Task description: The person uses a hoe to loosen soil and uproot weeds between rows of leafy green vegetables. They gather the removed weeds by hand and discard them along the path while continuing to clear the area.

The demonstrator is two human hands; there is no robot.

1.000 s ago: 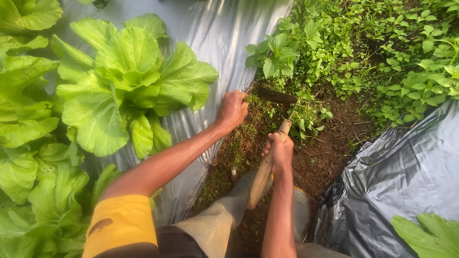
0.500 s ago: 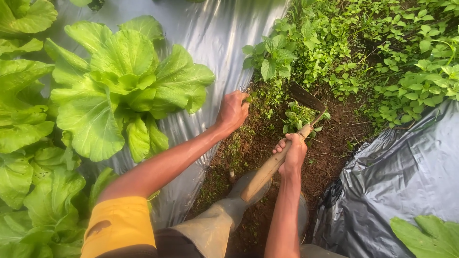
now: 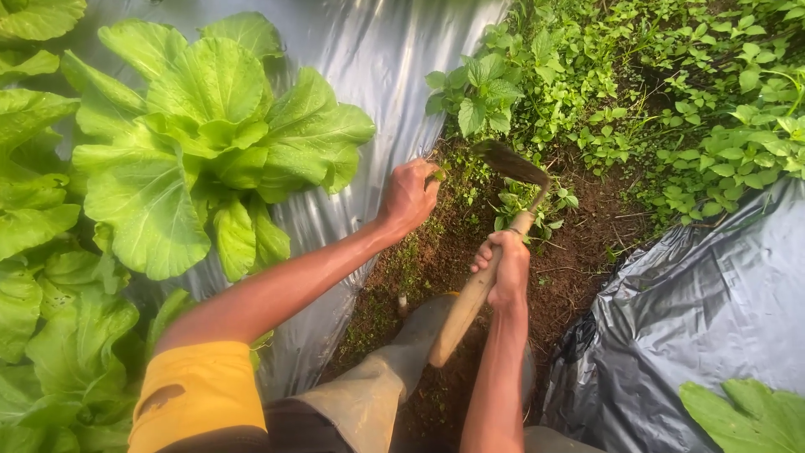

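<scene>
My right hand grips the wooden handle of a small hand hoe. Its dark metal blade is raised over the low weeds in the soil furrow. My left hand is closed at the edge of the silver plastic mulch, pinching a small green weed between its fingers. Below the hands, a muddy rubber boot stands on the soil.
Large leafy green plants grow through the mulch on the left. Dense weeds cover the ground at the top right. Dark plastic sheeting covers the bed on the right, with another leaf at the bottom corner.
The hoe blade has swung from the right back to the left, over the weeds. My right hand shifted slightly left along with it. My left hand has stayed in place.
</scene>
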